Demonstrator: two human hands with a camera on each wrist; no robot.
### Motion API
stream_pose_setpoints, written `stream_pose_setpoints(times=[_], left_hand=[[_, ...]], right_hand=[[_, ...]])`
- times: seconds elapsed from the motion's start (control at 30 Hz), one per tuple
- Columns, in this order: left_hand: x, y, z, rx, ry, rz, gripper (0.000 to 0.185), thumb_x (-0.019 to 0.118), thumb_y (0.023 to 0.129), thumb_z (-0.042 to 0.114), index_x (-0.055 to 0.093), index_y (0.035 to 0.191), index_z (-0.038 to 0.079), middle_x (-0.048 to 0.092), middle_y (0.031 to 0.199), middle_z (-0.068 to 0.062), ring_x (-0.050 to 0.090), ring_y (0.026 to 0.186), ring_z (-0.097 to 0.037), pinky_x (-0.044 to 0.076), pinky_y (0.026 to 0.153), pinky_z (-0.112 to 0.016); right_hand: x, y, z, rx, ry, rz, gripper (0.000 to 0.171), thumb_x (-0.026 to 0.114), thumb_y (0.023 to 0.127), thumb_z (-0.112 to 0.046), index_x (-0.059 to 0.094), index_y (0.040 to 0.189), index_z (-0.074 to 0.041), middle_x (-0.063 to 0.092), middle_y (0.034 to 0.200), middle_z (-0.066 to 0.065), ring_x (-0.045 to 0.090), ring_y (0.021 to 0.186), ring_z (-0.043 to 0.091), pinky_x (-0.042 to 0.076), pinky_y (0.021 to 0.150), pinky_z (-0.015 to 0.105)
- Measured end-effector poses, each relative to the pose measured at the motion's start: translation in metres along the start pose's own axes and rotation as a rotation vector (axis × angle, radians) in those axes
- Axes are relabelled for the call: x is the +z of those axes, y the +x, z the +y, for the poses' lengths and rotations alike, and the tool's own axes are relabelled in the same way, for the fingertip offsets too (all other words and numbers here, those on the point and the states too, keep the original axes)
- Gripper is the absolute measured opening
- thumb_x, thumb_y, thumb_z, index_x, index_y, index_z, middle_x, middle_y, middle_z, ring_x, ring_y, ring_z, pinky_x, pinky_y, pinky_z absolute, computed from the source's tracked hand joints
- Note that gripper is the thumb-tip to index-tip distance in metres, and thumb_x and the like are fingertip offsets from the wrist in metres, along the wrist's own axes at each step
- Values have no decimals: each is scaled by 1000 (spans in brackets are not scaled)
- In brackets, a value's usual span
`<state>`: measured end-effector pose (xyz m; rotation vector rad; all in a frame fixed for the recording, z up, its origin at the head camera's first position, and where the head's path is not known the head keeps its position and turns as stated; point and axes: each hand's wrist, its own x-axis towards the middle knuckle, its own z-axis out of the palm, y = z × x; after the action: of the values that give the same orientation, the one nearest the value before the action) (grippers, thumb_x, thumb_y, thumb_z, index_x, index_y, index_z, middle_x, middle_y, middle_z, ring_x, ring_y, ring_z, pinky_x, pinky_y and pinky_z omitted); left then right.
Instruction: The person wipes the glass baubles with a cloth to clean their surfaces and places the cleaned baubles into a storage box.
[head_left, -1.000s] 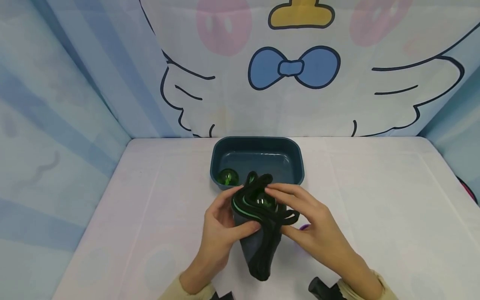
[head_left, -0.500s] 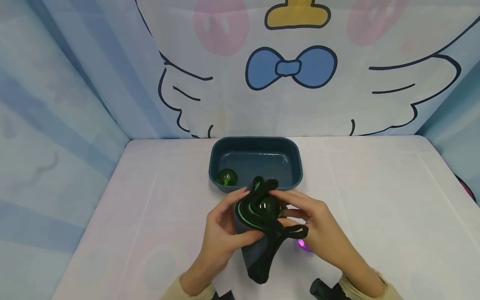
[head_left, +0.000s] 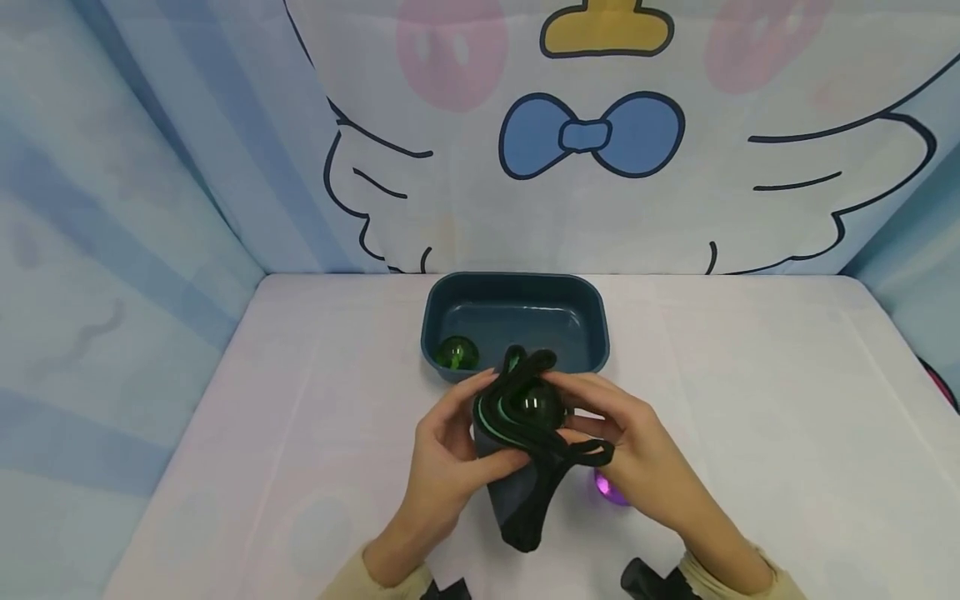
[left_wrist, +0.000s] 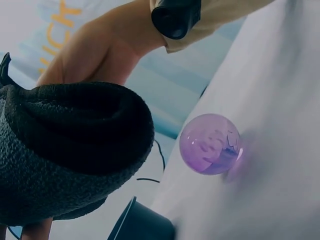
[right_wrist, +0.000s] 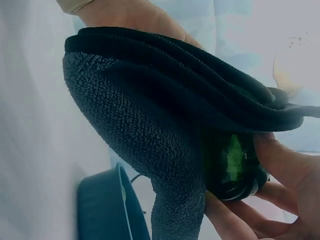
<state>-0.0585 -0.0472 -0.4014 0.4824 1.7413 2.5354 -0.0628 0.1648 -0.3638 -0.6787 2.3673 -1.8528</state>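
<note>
A dark knitted sock [head_left: 517,467] with a green-striped cuff is held above the near middle of the white table [head_left: 750,417], just in front of a dark blue rectangular tub [head_left: 514,321] that stands at the middle of the table's far edge. The sock's cuff is gripped by the left hand [head_left: 442,450], whose thumb is curled across the fabric while the fingers wrap behind it. A dark green glass ball [head_left: 534,406] is pinched at the sock's opening by the fingers of the right hand [head_left: 626,454], whose fingertips are curled round it; in the right wrist view the ball [right_wrist: 232,167] is seen half covered by the stretched cuff, with the fingertips [right_wrist: 280,152] pressed against it.

A second green ball [head_left: 455,354] lies in the near left corner of the tub. A translucent purple ball [head_left: 609,490] rests on the table just beside the right hand, partly hidden by it; in the left wrist view it [left_wrist: 210,144] is seen lying apart from the hanging sock [left_wrist: 65,150].
</note>
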Motion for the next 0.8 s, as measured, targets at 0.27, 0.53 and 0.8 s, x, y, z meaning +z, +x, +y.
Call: stream_pose_setpoints(times=[0.27,0.53,0.8], left_hand=[[-5,-2,4,-63,61,55,73,77,75,-12,49,140,4,49,142,-15,52,129,-25,51,102,-35],[-14,-6,5,-103,98,120,71,77,75,-12,49,138,7,49,144,-11,52,130,-22,53,99,-35],[-21,-12,6,-110,133,163,67,77,76,-12,51,135,5,54,135,-10,57,121,-20,56,95,-32]], right_hand=[[-8,4,1,-7,2,12,50,70,88,4,57,136,-4,58,132,12,61,117,10,57,91,27],[-15,16,3,-20,-23,13,55,73,85,4,56,137,-3,59,130,11,62,113,10,58,89,27],[-20,34,8,56,-121,52,55,75,87,-9,56,139,-8,62,127,7,62,115,17,57,88,24]])
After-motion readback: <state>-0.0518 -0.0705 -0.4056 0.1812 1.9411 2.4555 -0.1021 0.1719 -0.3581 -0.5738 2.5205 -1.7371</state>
